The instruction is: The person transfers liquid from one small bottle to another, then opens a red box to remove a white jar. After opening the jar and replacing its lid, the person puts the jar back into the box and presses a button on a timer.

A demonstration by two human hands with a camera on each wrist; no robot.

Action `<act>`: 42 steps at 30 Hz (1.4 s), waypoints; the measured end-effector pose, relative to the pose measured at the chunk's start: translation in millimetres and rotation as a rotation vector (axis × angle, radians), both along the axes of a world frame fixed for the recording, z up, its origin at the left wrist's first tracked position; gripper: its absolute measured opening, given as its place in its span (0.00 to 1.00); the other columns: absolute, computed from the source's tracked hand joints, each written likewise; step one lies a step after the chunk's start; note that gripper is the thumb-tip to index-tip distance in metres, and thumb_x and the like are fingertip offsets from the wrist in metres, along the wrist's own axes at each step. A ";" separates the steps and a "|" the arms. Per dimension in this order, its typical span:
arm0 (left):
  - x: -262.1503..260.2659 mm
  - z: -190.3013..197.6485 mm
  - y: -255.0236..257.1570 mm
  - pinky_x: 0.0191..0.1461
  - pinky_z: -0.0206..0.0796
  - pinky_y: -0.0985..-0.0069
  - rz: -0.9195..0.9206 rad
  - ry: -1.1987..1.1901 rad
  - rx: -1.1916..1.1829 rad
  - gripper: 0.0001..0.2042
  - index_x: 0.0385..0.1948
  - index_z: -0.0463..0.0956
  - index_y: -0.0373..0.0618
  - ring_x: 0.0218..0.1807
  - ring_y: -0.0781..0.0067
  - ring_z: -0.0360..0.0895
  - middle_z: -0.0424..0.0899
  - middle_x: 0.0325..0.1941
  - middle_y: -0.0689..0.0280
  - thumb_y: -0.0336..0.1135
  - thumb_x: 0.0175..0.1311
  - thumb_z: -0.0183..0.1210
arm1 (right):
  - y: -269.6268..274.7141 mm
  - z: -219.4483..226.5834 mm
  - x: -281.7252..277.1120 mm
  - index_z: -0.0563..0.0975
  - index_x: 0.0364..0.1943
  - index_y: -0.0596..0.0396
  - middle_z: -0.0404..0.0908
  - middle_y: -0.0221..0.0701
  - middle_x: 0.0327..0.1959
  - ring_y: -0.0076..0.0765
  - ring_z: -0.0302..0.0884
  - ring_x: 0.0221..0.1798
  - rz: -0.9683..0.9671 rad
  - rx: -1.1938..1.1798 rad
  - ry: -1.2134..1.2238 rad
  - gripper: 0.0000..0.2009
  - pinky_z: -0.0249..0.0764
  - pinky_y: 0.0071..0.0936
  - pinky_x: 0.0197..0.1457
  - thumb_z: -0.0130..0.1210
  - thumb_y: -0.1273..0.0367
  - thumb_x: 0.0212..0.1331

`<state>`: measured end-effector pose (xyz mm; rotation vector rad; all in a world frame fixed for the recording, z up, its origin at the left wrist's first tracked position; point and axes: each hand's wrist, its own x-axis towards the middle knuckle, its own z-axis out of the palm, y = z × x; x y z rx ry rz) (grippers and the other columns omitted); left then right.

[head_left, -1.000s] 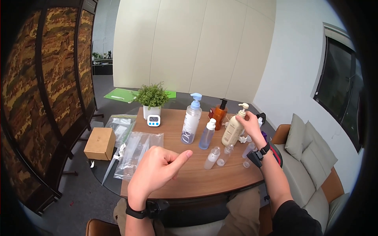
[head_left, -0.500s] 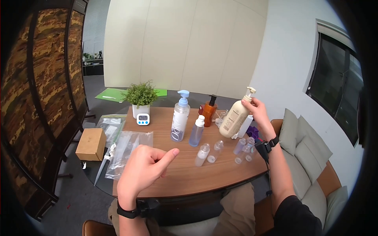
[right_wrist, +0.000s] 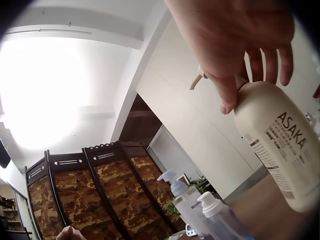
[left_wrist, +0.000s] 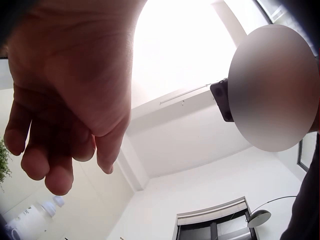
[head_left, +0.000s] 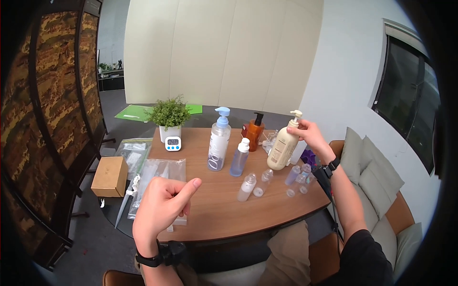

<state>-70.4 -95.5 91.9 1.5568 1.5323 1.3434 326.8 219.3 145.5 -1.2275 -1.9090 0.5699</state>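
My right hand (head_left: 311,137) grips a cream pump bottle (head_left: 282,151) by its neck and shoulder, the thumb on the near side. The bottle leans slightly right, its base overlapping the table's right part. In the right wrist view the bottle (right_wrist: 282,145) shows dark "ASAKA" lettering. My left hand (head_left: 162,205) hovers over the table's front left, holding nothing; its fingers hang loosely curled and its thumb points out. A clear bottle with a blue pump (head_left: 219,148), a small bluish pump bottle (head_left: 238,161) and an amber bottle with a black pump (head_left: 256,136) stand left of the cream one.
Small clear bottles (head_left: 246,187) stand near the table's middle, with several more (head_left: 292,175) by my right wrist. A potted plant (head_left: 168,114), a white timer (head_left: 173,144), plastic bags (head_left: 164,169) and a cardboard box (head_left: 109,176) sit at the left. A grey sofa (head_left: 369,190) is on the right.
My right hand has shifted the cream bottle rightward; it leaned more half a second ago and is now more upright and a little lower. The left hand has drifted slightly left. The head view has turned.
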 end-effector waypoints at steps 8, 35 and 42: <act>-10.8 -2.7 6.9 0.26 0.64 0.78 0.044 -0.061 -0.001 0.30 0.15 0.80 0.37 0.19 0.83 0.74 0.80 0.14 0.68 0.46 0.83 0.63 | 28.7 -20.7 -11.9 0.87 0.50 0.63 0.86 0.26 0.38 0.21 0.79 0.39 0.058 -0.094 -0.063 0.22 0.76 0.26 0.42 0.77 0.56 0.66; -15.2 -13.5 -0.5 0.25 0.71 0.80 0.095 -0.180 -0.006 0.18 0.26 0.80 0.36 0.19 0.78 0.80 0.88 0.21 0.59 0.33 0.83 0.61 | 128.4 60.8 70.0 0.91 0.32 0.61 0.91 0.32 0.26 0.26 0.86 0.28 0.060 -0.049 -0.438 0.18 0.82 0.32 0.37 0.68 0.59 0.73; 13.6 1.0 -23.1 0.33 0.67 0.81 0.193 -0.205 -0.120 0.08 0.38 0.80 0.39 0.28 0.82 0.77 0.87 0.30 0.66 0.29 0.76 0.71 | 213.5 6.7 83.6 0.89 0.51 0.63 0.95 0.43 0.46 0.47 0.93 0.51 0.079 0.061 -0.656 0.13 0.86 0.42 0.59 0.62 0.67 0.74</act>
